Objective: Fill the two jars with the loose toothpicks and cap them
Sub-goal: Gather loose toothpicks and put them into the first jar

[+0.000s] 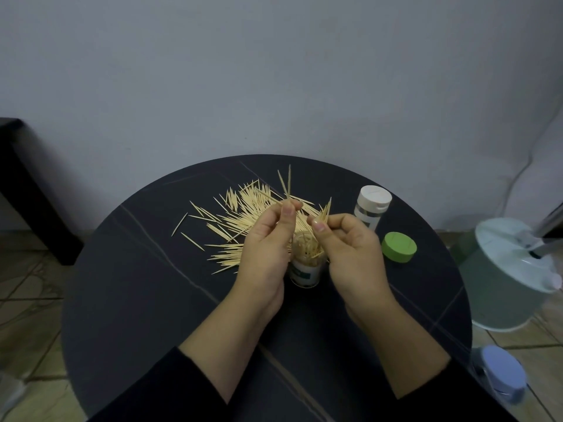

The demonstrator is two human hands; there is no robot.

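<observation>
The left hand pinches a few toothpicks, tips up; the right hand pinches a small bundle. Between them stands the open jar, mostly hidden by the palms, its label blurred. Loose toothpicks lie beyond the left hand, partly covered by it. A capped jar stands beyond the right hand, with a green cap just right of that hand.

A single wide view from the person's head faces forward and down, close over the left hand and right hand at the table; the wall fills the far half.
</observation>
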